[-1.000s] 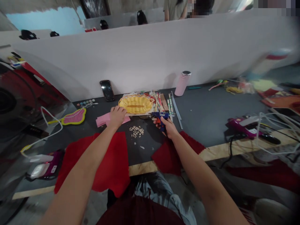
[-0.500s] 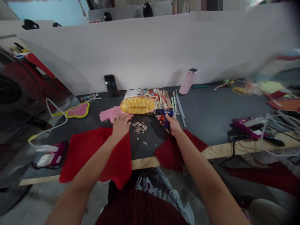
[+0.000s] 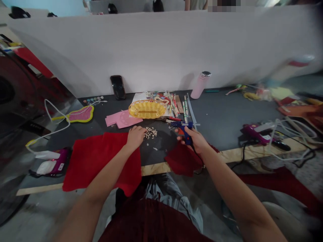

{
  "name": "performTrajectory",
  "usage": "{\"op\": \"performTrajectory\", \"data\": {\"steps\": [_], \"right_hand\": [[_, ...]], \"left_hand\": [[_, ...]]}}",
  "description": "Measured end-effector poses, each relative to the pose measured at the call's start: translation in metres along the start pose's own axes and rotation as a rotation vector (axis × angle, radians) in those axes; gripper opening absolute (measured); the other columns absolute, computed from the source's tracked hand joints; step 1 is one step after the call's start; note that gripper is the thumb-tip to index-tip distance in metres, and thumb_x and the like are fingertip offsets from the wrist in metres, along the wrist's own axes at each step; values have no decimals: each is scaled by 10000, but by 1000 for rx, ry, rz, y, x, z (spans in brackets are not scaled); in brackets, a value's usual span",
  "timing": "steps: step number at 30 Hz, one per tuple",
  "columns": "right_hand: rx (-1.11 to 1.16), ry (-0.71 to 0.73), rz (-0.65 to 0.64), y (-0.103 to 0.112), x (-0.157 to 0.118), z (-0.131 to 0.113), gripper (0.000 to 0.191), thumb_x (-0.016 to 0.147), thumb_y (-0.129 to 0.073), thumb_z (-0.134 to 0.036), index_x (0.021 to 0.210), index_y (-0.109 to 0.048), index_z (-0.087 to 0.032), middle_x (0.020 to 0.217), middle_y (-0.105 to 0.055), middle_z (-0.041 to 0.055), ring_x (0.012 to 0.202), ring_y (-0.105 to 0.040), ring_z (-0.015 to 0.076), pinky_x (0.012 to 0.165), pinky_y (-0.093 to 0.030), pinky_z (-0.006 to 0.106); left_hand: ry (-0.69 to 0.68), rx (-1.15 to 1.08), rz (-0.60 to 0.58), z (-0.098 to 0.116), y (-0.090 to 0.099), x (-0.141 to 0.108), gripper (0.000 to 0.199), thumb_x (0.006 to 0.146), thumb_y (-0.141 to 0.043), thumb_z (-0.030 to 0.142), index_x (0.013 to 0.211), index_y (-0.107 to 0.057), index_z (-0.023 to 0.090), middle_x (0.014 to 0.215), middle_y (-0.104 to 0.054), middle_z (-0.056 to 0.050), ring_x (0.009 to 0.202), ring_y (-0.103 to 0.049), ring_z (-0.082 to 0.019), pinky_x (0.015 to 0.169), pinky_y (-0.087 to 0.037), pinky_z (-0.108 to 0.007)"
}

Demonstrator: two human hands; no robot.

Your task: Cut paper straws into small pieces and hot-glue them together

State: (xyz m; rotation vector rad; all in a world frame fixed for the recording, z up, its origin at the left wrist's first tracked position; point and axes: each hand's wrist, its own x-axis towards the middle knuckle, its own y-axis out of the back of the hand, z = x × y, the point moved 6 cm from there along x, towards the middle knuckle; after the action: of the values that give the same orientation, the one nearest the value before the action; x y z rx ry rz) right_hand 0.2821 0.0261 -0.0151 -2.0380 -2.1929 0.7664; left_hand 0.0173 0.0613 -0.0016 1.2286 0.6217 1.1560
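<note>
The left hand (image 3: 136, 136) reaches palm down over the table (image 3: 214, 117), its fingers loosely bent and partly open, the fingertips at the left edge of a small scatter of pale pieces (image 3: 150, 132); whether it has hold of any of them cannot be told. The right hand (image 3: 193, 137) is closed around the grip of a blue glue gun (image 3: 186, 131), held above the table with its nozzle pointing left and a cord running down by the wrist. The pale pieces lie toward the front edge of the table, between the two hands. Behind them stands a yellow basket (image 3: 147, 110), with pink sheets (image 3: 123, 119) just beside its left end and a cluster of thin, mixed-colour strips and sticks (image 3: 176, 106) at its right. A red cloth (image 3: 101, 161) hangs over the front edge under the left forearm, and a darker red cloth (image 3: 183, 159) lies at that edge near the right hand. Along the back edge, a dark phone (image 3: 117, 87) leans on the white partition (image 3: 151, 50), and a pink bottle (image 3: 200, 85) stands farther right. Toward the left corner lies a pink, yellow-rimmed object (image 3: 80, 114); a purple power strip (image 3: 259, 134) with white cables lies near the front edge on the right.
</note>
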Motion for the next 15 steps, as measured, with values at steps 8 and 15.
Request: {"op": "performTrajectory", "data": {"steps": [8,15], "right_hand": [[-21,67,69,-7,-24,-2,234,779,-628,-361,956,-596,-211,970,-674,58,610,-601,131,408,-434,207],[-4,224,34,-26,-24,-36,259,741,-656,-402,895,-578,-209,882,-662,42,542,-515,96,389,-374,196]], "left_hand": [[-81,51,-69,11,5,11,132,833,-512,203,828,-643,196,875,-587,-105,878,-505,-254,752,-376,-355],[2,-117,84,12,32,-7,163,860,-423,161,863,-585,171,917,-605,-97,908,-538,-230,830,-405,-347]]}}
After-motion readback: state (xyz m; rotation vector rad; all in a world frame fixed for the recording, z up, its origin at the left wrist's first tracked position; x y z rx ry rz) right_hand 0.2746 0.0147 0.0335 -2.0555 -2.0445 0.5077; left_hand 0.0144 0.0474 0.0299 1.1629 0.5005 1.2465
